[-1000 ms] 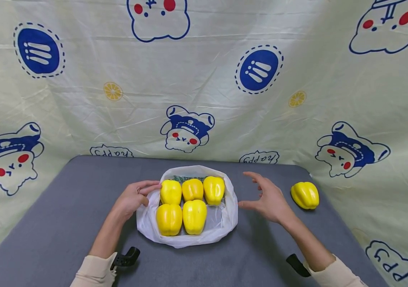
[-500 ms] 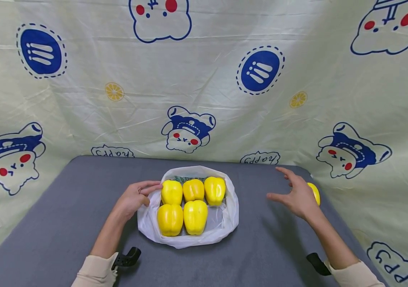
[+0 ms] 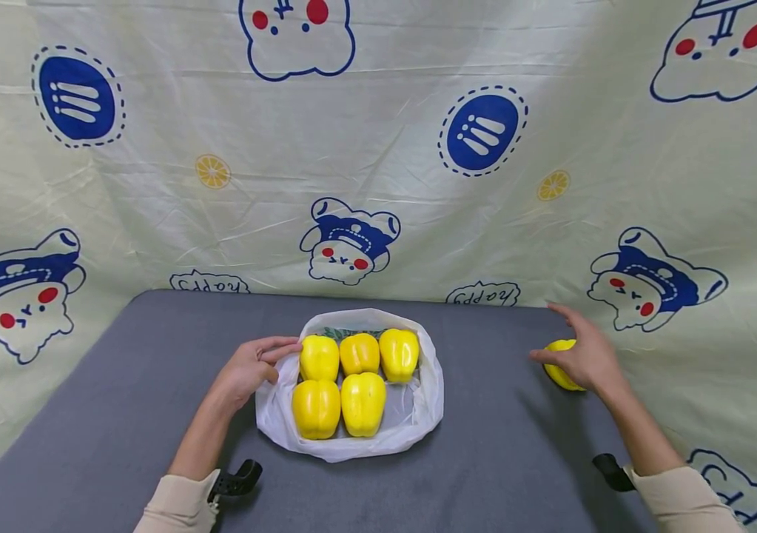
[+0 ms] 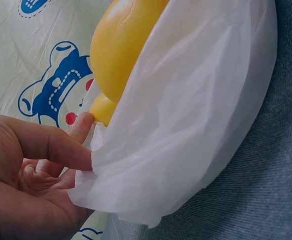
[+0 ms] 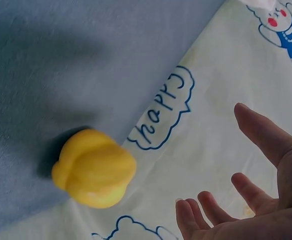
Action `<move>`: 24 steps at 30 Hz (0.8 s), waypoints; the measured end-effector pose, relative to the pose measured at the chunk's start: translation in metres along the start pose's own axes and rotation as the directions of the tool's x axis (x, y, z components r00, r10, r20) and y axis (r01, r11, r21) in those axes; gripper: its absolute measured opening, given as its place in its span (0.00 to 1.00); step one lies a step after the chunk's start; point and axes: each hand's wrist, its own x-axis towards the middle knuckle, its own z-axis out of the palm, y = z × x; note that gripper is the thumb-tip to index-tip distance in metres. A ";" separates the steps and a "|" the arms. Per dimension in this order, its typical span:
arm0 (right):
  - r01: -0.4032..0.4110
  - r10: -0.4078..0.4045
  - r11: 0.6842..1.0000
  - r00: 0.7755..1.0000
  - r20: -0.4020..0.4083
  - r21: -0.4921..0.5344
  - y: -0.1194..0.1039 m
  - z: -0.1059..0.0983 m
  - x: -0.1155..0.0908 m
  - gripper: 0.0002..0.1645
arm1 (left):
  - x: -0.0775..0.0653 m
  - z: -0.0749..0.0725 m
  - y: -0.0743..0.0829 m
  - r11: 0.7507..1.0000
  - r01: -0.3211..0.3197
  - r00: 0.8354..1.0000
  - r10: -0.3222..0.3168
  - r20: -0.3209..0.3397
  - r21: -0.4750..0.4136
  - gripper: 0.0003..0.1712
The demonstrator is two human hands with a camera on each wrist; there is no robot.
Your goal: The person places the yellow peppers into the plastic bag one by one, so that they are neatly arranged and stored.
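Note:
A white plastic bag (image 3: 425,414), its mouth rolled wide, sits at mid-table with several yellow bell peppers (image 3: 362,403) in two rows inside. At its left rim my left hand (image 3: 249,366) holds the plastic edge, and one fingertip lies close against a pepper (image 4: 118,55). In the left wrist view the plastic covers part of those fingers. Off to the right, my right hand (image 3: 587,355) hovers with thumb and fingers spread, partly hiding a lone yellow bell pepper (image 3: 559,376). The right wrist view shows that pepper (image 5: 93,167) on the table, apart from the hand.
The grey cloth-covered table (image 3: 118,414) ends at the back against a pale printed curtain (image 3: 378,148). The lone pepper lies near the table's right edge. Dark green material (image 3: 338,332) shows at the back of the bag. A black wrist strap (image 3: 237,480) sits at the left sleeve.
My right hand has moved right, from beside the bag to over the lone pepper, its fingers still spread. The left hand stays at the bag's rim, and the peppers have not moved.

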 end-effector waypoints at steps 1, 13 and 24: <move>-0.005 0.005 1.000 1.000 0.003 -0.004 0.002 -0.001 0.001 0.58 | 0.000 0.000 0.000 1.000 -0.003 1.000 0.003 0.001 0.000 0.40; -0.086 0.087 0.996 0.995 0.044 -0.011 0.024 -0.003 0.007 0.60 | 0.000 0.000 0.000 1.000 -0.002 1.000 0.002 0.000 0.002 0.39; -0.142 0.144 0.989 0.988 0.055 -0.024 0.042 0.000 0.009 0.58 | 0.001 0.000 -0.001 1.000 0.005 1.000 -0.005 -0.002 -0.006 0.39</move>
